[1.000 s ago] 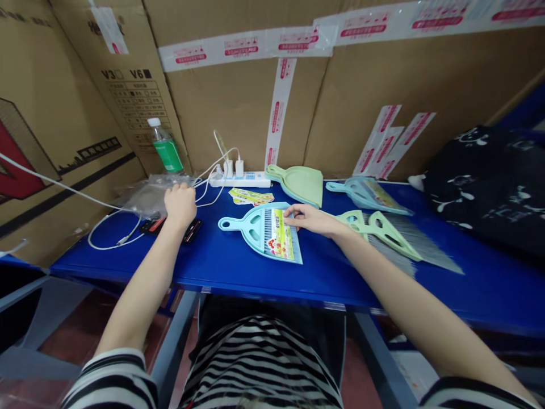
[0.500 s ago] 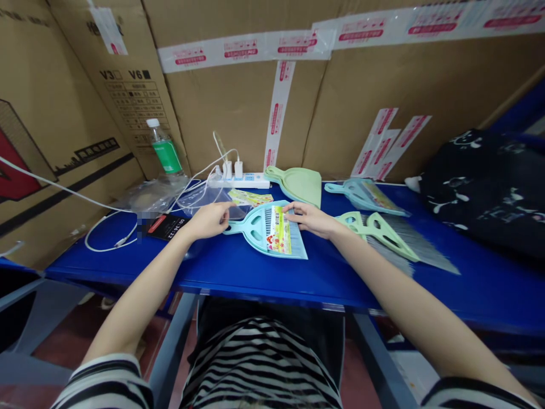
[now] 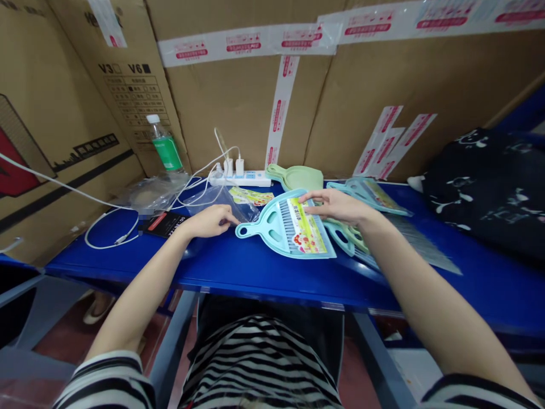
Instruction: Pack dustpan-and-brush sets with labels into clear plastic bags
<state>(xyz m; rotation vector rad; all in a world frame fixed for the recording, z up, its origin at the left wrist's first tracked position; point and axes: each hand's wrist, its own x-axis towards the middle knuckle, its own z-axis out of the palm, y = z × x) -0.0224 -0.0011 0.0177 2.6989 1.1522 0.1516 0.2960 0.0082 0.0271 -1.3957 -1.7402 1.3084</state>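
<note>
- Two bare hands flank one light-blue dustpan (image 3: 266,230), which is nearer the person than the power strip (image 3: 255,179), over the blue table (image 3: 238,275); whether its underside rests flat cannot be told.
- Its long axis runs roughly parallel to the power strip, across the person: the ring-ended handle (image 3: 254,228) points left, in front of the strip's right half, and the wide mouth lies beyond the strip's right end.
- The left hand (image 3: 208,220) is in front of the strip's left end, half curled, index finger stretched toward the ring. The tip is right beside it; contact, and anything under the hidden palm, cannot be told.
- The right hand (image 3: 334,205) is right of the strip and nearer the person, fingers bent and slightly spread, tips on the upper end of the label card (image 3: 309,232). It seems to have hold of the dustpan there; the thumb is hidden.
- So the left hand is nearer the handle, the right nearer the mouth.
- Grey bristles (image 3: 289,227) show left of the card, inside the pan.
- A green dustpan (image 3: 300,178) sits just right of the strip; a clear bag (image 3: 213,200) lies just in front of it.
</note>
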